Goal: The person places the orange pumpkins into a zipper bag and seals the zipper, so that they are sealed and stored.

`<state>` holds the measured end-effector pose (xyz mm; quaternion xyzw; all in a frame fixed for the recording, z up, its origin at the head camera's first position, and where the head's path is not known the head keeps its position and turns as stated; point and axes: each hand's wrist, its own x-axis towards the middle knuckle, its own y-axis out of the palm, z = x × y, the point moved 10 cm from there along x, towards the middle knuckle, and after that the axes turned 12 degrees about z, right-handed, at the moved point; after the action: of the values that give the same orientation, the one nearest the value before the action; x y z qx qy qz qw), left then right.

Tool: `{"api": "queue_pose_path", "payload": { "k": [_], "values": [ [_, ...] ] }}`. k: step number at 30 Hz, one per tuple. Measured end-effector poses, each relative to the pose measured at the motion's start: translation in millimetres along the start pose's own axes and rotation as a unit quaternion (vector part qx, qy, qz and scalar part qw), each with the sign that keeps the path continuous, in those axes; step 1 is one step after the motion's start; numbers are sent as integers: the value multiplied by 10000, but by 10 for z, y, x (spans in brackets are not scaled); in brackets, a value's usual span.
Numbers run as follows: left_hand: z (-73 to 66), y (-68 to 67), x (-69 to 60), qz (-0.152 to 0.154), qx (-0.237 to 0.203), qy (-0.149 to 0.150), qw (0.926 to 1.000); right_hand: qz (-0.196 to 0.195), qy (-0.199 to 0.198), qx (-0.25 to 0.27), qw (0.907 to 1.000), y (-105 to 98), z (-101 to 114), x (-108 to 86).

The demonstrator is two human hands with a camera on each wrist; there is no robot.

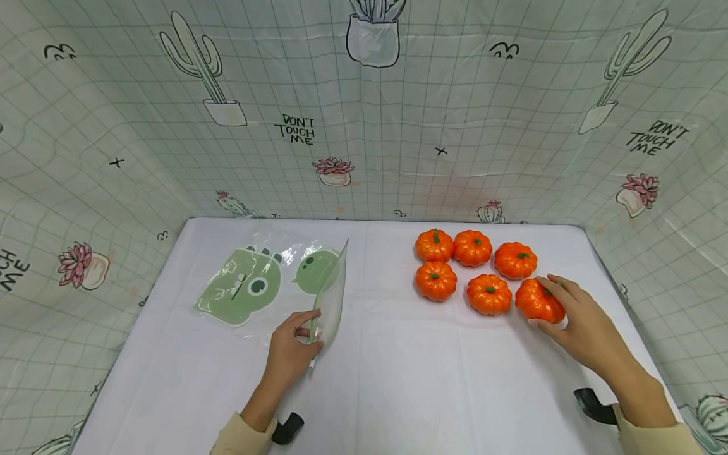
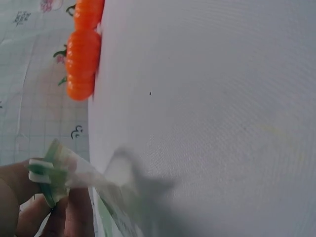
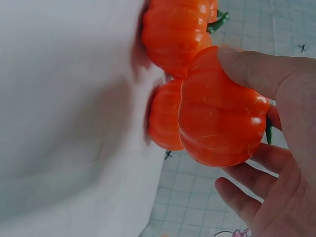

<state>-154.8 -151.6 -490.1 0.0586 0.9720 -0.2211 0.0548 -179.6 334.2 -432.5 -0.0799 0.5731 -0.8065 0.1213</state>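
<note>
My left hand pinches the right edge of a clear plastic zip bag printed with a green cartoon dinosaur. That edge stands raised off the table while the printed part lies flat. In the left wrist view the bag's green-and-white closure sits between thumb and fingers. At the right, my right hand grips a small orange toy pumpkin with a green stem. Seen from the right wrist, thumb and fingers hold opposite sides of this pumpkin, which appears lifted off the table.
Several similar pumpkins stand close to the held one, among them a front pumpkin and a back-left pumpkin. A white cloth covers the table. Behind it hangs a grid-patterned curtain with cactus drawings.
</note>
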Motion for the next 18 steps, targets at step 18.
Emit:
{"api": "queue_pose_path", "payload": {
  "k": [18],
  "values": [
    [134,37,54,436,-797,-472,9947,-48,-378,-25,9993,-44,276,-12]
  ]
}}
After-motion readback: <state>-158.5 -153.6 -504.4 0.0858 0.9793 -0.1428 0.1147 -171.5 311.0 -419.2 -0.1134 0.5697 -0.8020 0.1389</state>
